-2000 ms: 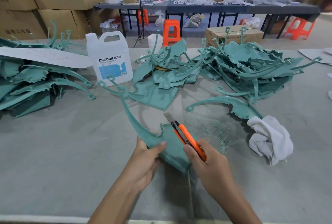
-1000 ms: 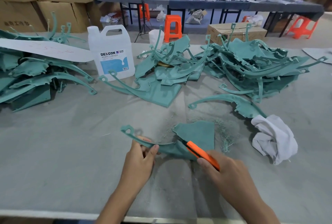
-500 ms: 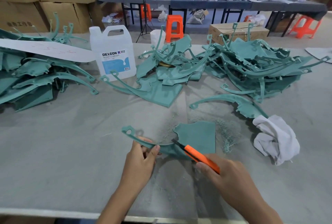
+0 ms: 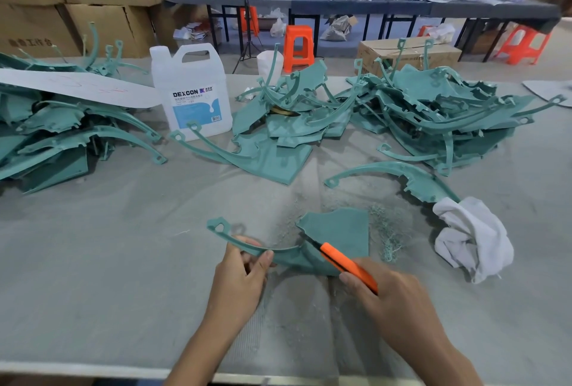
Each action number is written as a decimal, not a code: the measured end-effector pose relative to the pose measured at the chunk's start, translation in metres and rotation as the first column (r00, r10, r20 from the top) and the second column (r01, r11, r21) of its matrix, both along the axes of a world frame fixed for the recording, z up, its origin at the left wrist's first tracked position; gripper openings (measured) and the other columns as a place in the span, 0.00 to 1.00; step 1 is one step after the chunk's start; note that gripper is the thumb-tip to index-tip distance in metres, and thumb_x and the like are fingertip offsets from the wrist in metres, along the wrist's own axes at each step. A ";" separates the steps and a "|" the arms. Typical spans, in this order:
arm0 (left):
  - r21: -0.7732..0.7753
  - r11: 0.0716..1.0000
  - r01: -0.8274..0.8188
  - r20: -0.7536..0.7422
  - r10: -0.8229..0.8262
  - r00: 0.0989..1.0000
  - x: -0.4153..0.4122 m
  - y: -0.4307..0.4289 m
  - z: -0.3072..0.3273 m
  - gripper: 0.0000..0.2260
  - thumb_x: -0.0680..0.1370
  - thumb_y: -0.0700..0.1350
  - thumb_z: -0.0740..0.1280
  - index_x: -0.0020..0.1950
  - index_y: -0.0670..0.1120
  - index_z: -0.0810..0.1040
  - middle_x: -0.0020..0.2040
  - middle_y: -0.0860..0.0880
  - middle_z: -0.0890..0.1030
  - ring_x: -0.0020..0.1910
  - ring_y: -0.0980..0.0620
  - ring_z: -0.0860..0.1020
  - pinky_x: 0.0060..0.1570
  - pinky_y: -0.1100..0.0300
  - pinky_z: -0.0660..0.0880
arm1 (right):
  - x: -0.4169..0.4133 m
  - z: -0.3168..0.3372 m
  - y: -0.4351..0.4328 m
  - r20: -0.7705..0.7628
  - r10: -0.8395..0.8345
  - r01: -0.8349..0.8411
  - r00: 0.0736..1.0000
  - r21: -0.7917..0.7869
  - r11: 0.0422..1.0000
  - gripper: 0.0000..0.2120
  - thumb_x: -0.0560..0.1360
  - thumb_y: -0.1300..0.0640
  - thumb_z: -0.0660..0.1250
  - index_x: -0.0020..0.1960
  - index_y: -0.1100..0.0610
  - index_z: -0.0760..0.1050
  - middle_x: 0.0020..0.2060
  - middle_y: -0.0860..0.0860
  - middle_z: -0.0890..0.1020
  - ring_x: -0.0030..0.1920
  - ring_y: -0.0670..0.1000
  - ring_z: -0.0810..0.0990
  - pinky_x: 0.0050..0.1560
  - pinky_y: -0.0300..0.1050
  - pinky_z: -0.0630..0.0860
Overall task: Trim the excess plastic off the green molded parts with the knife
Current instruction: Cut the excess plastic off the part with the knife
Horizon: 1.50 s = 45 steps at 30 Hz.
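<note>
Now the left hand pinches the thin curved arm of a green molded plastic part between the thumb and the fingers, near the front edge of the grey felt-covered table. The right hand has its fingers curled around an orange utility knife, and the blade tip touches the part where the arm joins the wide plate. Thin green plastic shavings lie just beside the plate, on its right, and a crumpled white cloth lies further right. One heap of green parts lies at the left edge, larger heaps along the far edge, and a white plastic jug labelled DEXCON stands between them.
</note>
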<state>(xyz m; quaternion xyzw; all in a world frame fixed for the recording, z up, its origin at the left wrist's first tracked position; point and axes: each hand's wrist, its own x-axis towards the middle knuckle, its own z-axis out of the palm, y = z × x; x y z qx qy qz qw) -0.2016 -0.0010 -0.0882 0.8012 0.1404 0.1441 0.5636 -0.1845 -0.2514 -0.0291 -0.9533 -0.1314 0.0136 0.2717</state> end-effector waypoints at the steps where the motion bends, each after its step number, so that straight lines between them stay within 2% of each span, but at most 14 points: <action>1: 0.001 1.000 -0.001 -0.002 0.001 1.000 0.000 0.000 0.000 0.06 0.79 0.46 0.70 0.51 0.54 0.73 0.43 0.56 0.85 0.43 0.58 0.84 0.41 0.58 0.78 | -0.001 -0.001 0.000 -0.008 0.006 -0.006 1.000 -0.005 1.000 0.12 0.78 0.36 0.62 0.53 0.41 0.78 0.37 0.44 0.81 0.41 0.48 0.80 0.45 0.48 0.75; 8: 0.005 1.000 -0.006 -0.015 0.006 1.000 0.001 -0.001 0.001 0.05 0.79 0.47 0.70 0.52 0.52 0.74 0.44 0.59 0.86 0.44 0.61 0.84 0.43 0.60 0.79 | -0.007 -0.001 0.006 0.127 -0.040 0.041 0.991 -0.003 0.999 0.10 0.76 0.42 0.70 0.57 0.39 0.80 0.39 0.45 0.79 0.42 0.51 0.80 0.39 0.47 0.72; 12: 0.013 1.000 -0.012 -0.012 0.012 1.000 0.001 -0.002 0.001 0.05 0.79 0.46 0.70 0.51 0.52 0.75 0.43 0.60 0.85 0.43 0.62 0.84 0.40 0.68 0.77 | -0.006 -0.003 0.008 0.067 -0.050 0.047 0.996 0.049 0.998 0.12 0.75 0.39 0.70 0.58 0.36 0.79 0.42 0.43 0.81 0.46 0.50 0.81 0.41 0.45 0.71; 15: 0.005 1.000 -0.020 -0.018 0.020 1.000 0.002 -0.002 0.001 0.05 0.79 0.46 0.70 0.51 0.51 0.75 0.42 0.59 0.86 0.42 0.61 0.84 0.40 0.63 0.77 | -0.007 -0.004 0.008 0.116 -0.080 0.081 0.990 -0.008 0.997 0.11 0.75 0.38 0.68 0.57 0.34 0.79 0.40 0.41 0.78 0.46 0.50 0.82 0.40 0.45 0.68; 20: -0.001 1.000 -0.010 0.000 0.010 1.000 0.001 -0.001 0.000 0.06 0.79 0.45 0.70 0.50 0.53 0.74 0.42 0.58 0.86 0.41 0.58 0.84 0.40 0.59 0.77 | -0.012 -0.007 0.014 0.250 -0.109 0.115 0.962 -0.009 0.993 0.17 0.70 0.47 0.78 0.58 0.43 0.82 0.40 0.46 0.81 0.42 0.56 0.82 0.34 0.47 0.74; 23: 0.007 1.000 -0.003 0.010 0.003 1.000 0.002 -0.001 0.001 0.06 0.79 0.44 0.70 0.51 0.52 0.74 0.42 0.58 0.86 0.43 0.59 0.84 0.42 0.61 0.78 | -0.008 -0.005 0.009 0.186 -0.131 0.123 0.974 0.053 0.991 0.13 0.74 0.40 0.71 0.59 0.37 0.79 0.44 0.43 0.81 0.46 0.51 0.81 0.40 0.46 0.72; 26: 0.005 1.000 0.001 0.024 -0.001 1.000 0.002 -0.001 0.001 0.05 0.79 0.43 0.70 0.51 0.50 0.75 0.43 0.59 0.86 0.44 0.60 0.84 0.42 0.68 0.77 | -0.006 -0.005 0.008 0.059 -0.082 0.079 0.995 0.044 0.996 0.08 0.76 0.36 0.64 0.53 0.34 0.77 0.40 0.43 0.77 0.43 0.47 0.79 0.40 0.43 0.68; 28: 0.005 1.000 0.001 0.021 -0.001 1.000 0.001 -0.001 0.002 0.06 0.79 0.43 0.70 0.51 0.51 0.75 0.43 0.59 0.85 0.44 0.61 0.84 0.41 0.70 0.77 | -0.004 -0.003 0.008 -0.025 -0.035 0.036 0.999 0.048 0.998 0.09 0.77 0.35 0.62 0.46 0.37 0.76 0.35 0.44 0.77 0.38 0.44 0.76 0.38 0.41 0.67; 30: 0.010 1.000 -0.007 0.006 0.007 1.000 0.002 0.000 0.001 0.06 0.79 0.44 0.71 0.51 0.52 0.75 0.43 0.60 0.85 0.43 0.61 0.84 0.41 0.67 0.77 | -0.002 0.000 0.007 -0.092 0.022 -0.011 0.996 0.118 0.993 0.15 0.75 0.34 0.63 0.43 0.43 0.78 0.30 0.43 0.77 0.33 0.44 0.75 0.35 0.39 0.67; 32: 0.001 1.000 -0.014 -0.007 0.014 1.000 0.002 0.000 0.001 0.06 0.79 0.46 0.71 0.51 0.53 0.75 0.42 0.58 0.86 0.41 0.59 0.84 0.40 0.60 0.77 | 0.000 0.003 0.009 -0.093 0.042 -0.025 0.995 0.173 0.985 0.15 0.74 0.34 0.64 0.44 0.45 0.79 0.29 0.42 0.76 0.32 0.43 0.75 0.34 0.39 0.67; 34: -0.009 1.000 -0.007 -0.001 0.007 1.000 0.002 0.000 0.001 0.05 0.79 0.46 0.70 0.50 0.53 0.75 0.42 0.56 0.86 0.40 0.57 0.84 0.39 0.59 0.77 | 0.004 0.004 0.009 -0.041 -0.037 0.044 0.998 0.188 0.981 0.12 0.75 0.35 0.64 0.43 0.41 0.80 0.30 0.42 0.79 0.33 0.43 0.77 0.34 0.38 0.69; 38: -0.001 1.000 -0.009 0.023 0.009 1.000 0.001 0.000 0.001 0.06 0.79 0.45 0.71 0.50 0.53 0.75 0.42 0.57 0.85 0.42 0.58 0.84 0.42 0.59 0.77 | 0.009 0.002 0.005 -0.036 -0.027 0.027 0.999 -0.018 0.999 0.14 0.78 0.36 0.63 0.44 0.45 0.78 0.33 0.46 0.79 0.37 0.44 0.77 0.42 0.46 0.74; 40: -0.012 1.000 -0.011 0.027 0.011 1.000 0.001 0.000 0.001 0.06 0.79 0.45 0.71 0.50 0.53 0.74 0.41 0.55 0.85 0.41 0.56 0.84 0.42 0.54 0.78 | 0.011 0.003 0.001 -0.058 -0.019 0.019 0.998 0.003 1.000 0.17 0.77 0.36 0.63 0.44 0.48 0.78 0.33 0.47 0.79 0.36 0.44 0.77 0.42 0.46 0.74; 45: -0.069 0.997 0.035 0.038 -0.032 0.999 -0.001 0.000 0.006 0.06 0.81 0.41 0.68 0.51 0.51 0.73 0.41 0.46 0.84 0.41 0.48 0.83 0.43 0.48 0.79 | 0.012 0.004 -0.004 -0.045 -0.083 0.088 0.996 0.118 0.989 0.08 0.76 0.38 0.66 0.44 0.39 0.80 0.34 0.39 0.80 0.38 0.41 0.77 0.36 0.37 0.69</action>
